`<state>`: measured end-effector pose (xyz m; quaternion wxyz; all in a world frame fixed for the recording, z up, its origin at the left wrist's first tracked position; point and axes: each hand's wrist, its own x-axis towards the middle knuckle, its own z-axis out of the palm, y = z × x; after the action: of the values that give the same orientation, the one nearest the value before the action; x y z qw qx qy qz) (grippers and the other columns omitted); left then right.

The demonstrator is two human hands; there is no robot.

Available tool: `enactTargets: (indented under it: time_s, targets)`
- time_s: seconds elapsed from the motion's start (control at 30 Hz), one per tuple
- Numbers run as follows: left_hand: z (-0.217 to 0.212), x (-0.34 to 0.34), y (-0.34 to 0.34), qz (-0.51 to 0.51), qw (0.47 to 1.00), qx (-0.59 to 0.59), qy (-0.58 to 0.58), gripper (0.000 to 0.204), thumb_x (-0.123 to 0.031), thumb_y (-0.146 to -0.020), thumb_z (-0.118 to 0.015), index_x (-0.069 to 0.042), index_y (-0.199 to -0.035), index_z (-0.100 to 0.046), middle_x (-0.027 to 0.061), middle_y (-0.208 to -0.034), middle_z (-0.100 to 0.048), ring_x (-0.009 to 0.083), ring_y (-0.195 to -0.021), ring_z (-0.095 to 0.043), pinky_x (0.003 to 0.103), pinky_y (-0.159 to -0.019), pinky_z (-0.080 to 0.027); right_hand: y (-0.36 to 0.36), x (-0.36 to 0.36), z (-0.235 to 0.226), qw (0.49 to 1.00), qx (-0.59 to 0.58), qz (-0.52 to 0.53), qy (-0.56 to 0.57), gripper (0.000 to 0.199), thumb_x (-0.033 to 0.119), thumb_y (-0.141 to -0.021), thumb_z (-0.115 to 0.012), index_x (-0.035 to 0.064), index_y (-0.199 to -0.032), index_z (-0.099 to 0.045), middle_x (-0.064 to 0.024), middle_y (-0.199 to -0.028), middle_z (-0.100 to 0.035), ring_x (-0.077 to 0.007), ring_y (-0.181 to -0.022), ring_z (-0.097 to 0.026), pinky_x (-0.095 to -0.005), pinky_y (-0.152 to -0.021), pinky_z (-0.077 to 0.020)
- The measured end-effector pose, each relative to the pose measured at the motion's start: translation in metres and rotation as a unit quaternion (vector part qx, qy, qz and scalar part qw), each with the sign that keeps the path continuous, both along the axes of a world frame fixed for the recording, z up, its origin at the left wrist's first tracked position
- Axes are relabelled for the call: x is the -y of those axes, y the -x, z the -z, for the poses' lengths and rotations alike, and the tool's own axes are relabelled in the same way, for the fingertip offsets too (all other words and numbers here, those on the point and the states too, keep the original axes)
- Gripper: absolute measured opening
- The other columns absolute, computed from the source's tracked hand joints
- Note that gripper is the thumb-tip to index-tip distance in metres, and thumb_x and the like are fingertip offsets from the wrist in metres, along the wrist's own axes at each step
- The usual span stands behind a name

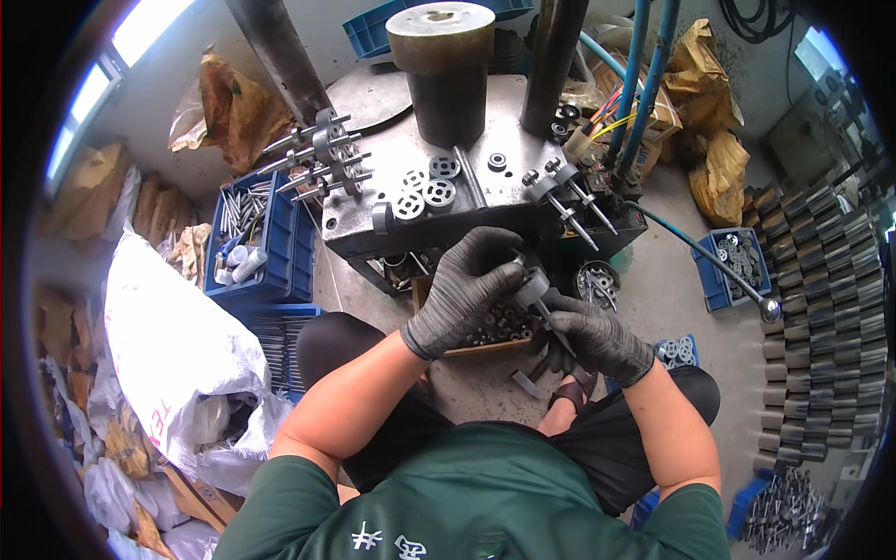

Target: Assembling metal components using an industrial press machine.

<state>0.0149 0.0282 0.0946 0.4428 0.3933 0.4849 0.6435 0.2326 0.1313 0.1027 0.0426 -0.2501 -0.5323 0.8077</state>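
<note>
**Cluttered press corner, shafted part in hand above a box of loose pieces**

Workshop floor, pale walls; clock read from the centre of view. Scuffed steel tabletop (513,135) at 12, a thick dark round metal column (443,98) rising from it. Bulging white woven sack (177,345) between 8 and 9.

Left hand (464,291), dark grey knit glove: thumb and fingers pinched on the upper end of a grey metal wheel on a slim shaft (534,287). Right hand (597,336), same glove: fingers closed on its lower shaft. Part sits tilted just off centre toward 3, clear of the tabletop.

Below, toward 4 to 5: shallow wooden box (487,348) of small dark metal pieces; sandalled foot (579,385) near it.

Hazards, my judgement: smooth metal in knit gloves may slip if one pinch loosens; a drop would likely end in the box or on the foot. Lesser worry: grey shafted wheels (329,140) heaped between 10 and 11, shafts poking past the edge; a sleeve or knock could topple them. Likewise the grey shafted pair (567,175) near 2. Round slotted grey discs (439,193), between 11 and 12, lie near the front edge; a forearm sweep could send one over.
</note>
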Motion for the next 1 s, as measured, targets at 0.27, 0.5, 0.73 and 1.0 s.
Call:
enactTargets:
  time_s: [0.27,0.5,0.73,1.0]
  targets:
    - [0.015,0.002,-0.016,0.033,0.982,0.188,0.009,0.071,-0.034,-0.096,-0.075,-0.007,-0.151,-0.040,0.0122,-0.136,-0.057,0.0212,-0.123,-0.059,0.036,-0.106,-0.050,0.008,0.022,0.004,0.991,0.001,0.127,-0.040,0.041,0.030,-0.096,-0.066,0.0008,-0.125,-0.062,-0.0002,-0.078,-0.056,-0.0072,-0.059,-0.049,-0.0216,-0.051,-0.0391]
    - [0.025,-0.005,-0.021,-0.004,0.933,0.359,0.010,0.054,-0.019,-0.097,-0.072,-0.005,-0.142,-0.045,0.0118,-0.126,-0.061,0.0223,-0.112,-0.064,0.038,-0.101,-0.054,0.034,0.038,0.014,0.972,-0.037,0.136,-0.189,0.045,0.027,-0.100,-0.068,0.0023,-0.136,-0.057,-0.0005,-0.086,-0.060,-0.0061,-0.069,-0.054,-0.0222,-0.060,-0.0460]
    - [0.002,-0.005,0.006,-0.068,0.912,0.397,-0.075,0.032,-0.019,-0.101,-0.065,-0.008,-0.129,-0.054,0.0108,-0.109,-0.067,0.0234,-0.097,-0.069,0.039,-0.085,-0.061,0.056,0.042,-0.013,0.974,0.027,0.122,-0.191,0.056,0.030,-0.100,-0.065,0.0026,-0.148,-0.050,-0.0016,-0.081,-0.063,-0.0070,-0.059,-0.054,-0.0231,-0.053,-0.0455]
    - [-0.030,-0.003,0.086,-0.191,0.861,0.438,-0.176,0.043,-0.033,-0.099,-0.067,-0.015,-0.137,-0.056,0.0074,-0.109,-0.066,0.0201,-0.092,-0.067,0.039,-0.084,-0.058,0.085,-0.004,-0.048,0.962,-0.061,0.087,-0.254,0.044,0.013,-0.100,-0.065,0.0042,-0.142,-0.055,-0.0030,-0.089,-0.066,-0.0086,-0.070,-0.061,-0.0238,-0.061,-0.0515]
